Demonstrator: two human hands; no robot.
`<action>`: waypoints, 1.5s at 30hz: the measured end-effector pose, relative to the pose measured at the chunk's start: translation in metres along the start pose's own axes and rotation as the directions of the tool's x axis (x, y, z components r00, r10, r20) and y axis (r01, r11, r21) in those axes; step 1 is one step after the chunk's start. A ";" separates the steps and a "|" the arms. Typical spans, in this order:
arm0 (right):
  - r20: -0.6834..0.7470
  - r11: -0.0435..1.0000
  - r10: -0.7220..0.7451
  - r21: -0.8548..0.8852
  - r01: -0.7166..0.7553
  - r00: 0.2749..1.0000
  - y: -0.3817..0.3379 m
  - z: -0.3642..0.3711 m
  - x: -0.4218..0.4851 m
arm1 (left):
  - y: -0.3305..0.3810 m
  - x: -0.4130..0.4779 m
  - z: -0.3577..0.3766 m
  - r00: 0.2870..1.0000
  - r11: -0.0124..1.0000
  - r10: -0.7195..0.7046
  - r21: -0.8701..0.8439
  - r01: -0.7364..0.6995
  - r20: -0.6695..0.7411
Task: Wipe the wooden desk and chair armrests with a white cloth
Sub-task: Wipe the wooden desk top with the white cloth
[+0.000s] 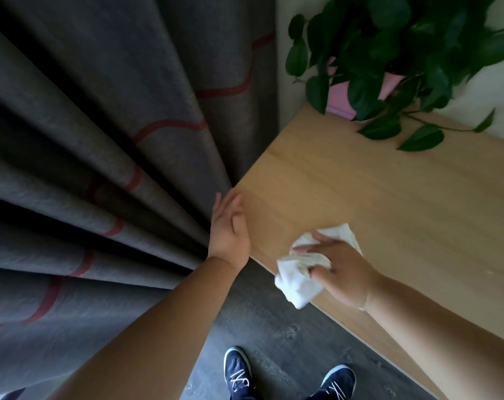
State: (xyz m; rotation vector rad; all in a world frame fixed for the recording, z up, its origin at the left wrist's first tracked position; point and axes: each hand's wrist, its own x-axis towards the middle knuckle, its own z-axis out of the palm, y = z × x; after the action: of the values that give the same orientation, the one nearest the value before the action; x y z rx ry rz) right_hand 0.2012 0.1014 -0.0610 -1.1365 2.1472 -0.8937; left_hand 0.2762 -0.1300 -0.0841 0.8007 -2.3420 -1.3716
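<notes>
The light wooden desk [389, 203] fills the right half of the head view. A crumpled white cloth [295, 280] lies at the desk's near edge, partly hanging over it. My right hand [343, 269] presses down on the cloth with fingers spread over it. At the desk's left corner my left hand [230, 226] is flat and open, fingers together, against the desk's side next to the curtain. No chair is in view.
A grey curtain [100, 140] with red lines hangs close along the desk's left side. A leafy plant [389, 53] in a pink pot [340, 96] stands at the desk's far corner. Dark floor [274, 342] and my two blue shoes lie below.
</notes>
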 end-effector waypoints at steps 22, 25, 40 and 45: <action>-0.386 0.896 0.144 -0.339 -0.285 0.911 0.123 -0.108 -0.009 | 0.058 -0.055 0.107 0.918 0.925 0.269 0.188 -0.331 0.293; -0.358 0.925 0.126 -0.295 -0.240 0.925 0.120 -0.100 -0.020 | 0.057 -0.058 0.107 0.924 0.930 0.254 0.191 -0.314 0.285; -0.395 0.744 0.634 0.548 -0.383 0.665 0.027 -0.074 -0.155 | 0.076 -0.106 0.126 0.946 0.984 0.160 0.024 -0.174 0.282; -0.641 0.758 0.628 0.373 -0.536 0.441 0.090 -0.185 -0.122 | 0.095 -0.120 0.149 0.946 0.989 0.145 -0.027 -0.144 0.291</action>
State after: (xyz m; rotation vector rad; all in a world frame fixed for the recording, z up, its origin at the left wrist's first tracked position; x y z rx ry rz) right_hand 0.0845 0.2990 0.0061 0.1994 2.7781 -1.2283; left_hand 0.2643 0.0831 -0.0735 0.4359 -2.5559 -1.5185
